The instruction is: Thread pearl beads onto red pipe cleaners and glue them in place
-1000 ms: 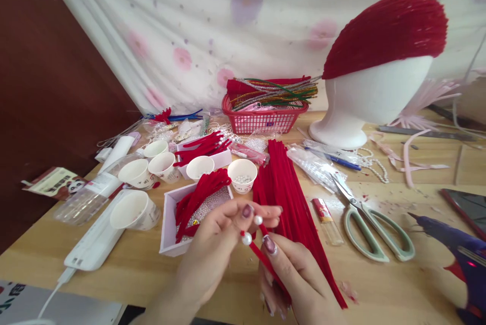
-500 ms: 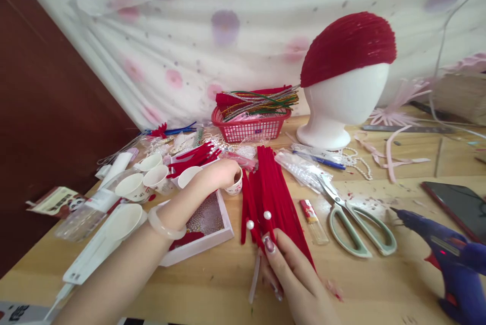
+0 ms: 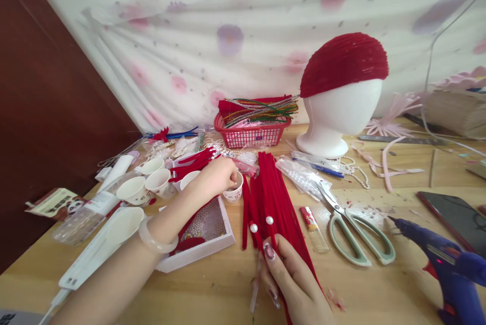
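My right hand (image 3: 290,277) pinches two red chenille stems (image 3: 261,244), each tipped with a white pearl bead (image 3: 269,220). Behind them a thick bundle of loose red chenille stems (image 3: 275,180) lies on the table. Reaching across, my left hand (image 3: 222,175) is closed at the rim of a small printed paper cup (image 3: 233,194). Its fingertips are curled and partly hidden, so whatever they hold does not show. Under that forearm stands a white tray (image 3: 212,256) with small beads and a dark red piece inside.
Scissors (image 3: 347,229), a lighter (image 3: 313,226) and a blue glue gun (image 3: 436,254) lie at right. A foam head (image 3: 337,117) wearing a red cap and a red basket (image 3: 250,137) of stems stand behind. Several paper cups (image 3: 132,191) sit at left.
My left hand has lifted slightly out of the paper cup, showing more of its opening. The right hand keeps its hold on the pearl-tipped stems. The view has tilted up a little.
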`<state>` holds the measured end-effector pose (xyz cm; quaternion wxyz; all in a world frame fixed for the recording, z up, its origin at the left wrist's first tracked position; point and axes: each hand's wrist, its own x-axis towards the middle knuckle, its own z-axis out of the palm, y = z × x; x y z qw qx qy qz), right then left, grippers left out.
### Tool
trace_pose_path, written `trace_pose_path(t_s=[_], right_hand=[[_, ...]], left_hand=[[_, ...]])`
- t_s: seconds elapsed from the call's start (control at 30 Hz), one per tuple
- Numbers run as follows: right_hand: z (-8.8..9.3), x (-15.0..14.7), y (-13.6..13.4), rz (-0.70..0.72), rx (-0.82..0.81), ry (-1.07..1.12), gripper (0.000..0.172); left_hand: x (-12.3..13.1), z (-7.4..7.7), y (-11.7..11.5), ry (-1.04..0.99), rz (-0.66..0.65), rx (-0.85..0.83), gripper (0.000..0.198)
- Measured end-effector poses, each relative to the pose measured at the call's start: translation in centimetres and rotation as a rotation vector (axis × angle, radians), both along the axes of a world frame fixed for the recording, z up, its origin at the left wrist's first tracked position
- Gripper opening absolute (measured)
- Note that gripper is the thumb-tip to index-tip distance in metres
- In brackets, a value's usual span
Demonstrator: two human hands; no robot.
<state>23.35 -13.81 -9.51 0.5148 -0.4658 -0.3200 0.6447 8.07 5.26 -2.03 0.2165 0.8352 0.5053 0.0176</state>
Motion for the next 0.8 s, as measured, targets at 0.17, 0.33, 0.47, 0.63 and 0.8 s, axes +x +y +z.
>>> trace_pose_path(t_s=[0.17,0.33,0.47,0.63,0.8], right_hand=[[0.2,0.1,1.0,0.086,0.107,0.085,0.043],[1.0,-0.2,1.4,0.099,0.155,0.122,0.042],[3.3,-1.4,0.6,0.0,0.081,0.079,0.042],[4.6,-2.8,-0.3,-0.031,0.012,-0.093,0.049],[4.2,-3.4,-0.3,-0.063,0.038,-0.227,0.047]], left_hand=[[-0.5,1.2,-0.8,-0.318,0.141,0.07,0.007],[-1.3,1.8,-5.8,-0.826,0.349,0.039,0.012],[-1.2,0.5,-11.0,-1.579,0.68,-0.43,0.039],[-0.5,-1.4,-14.0,-1.847,0.785,-0.629,0.038],[-0.8,-2.2,-14.1,-1.885,0.789,-0.539,0.035]])
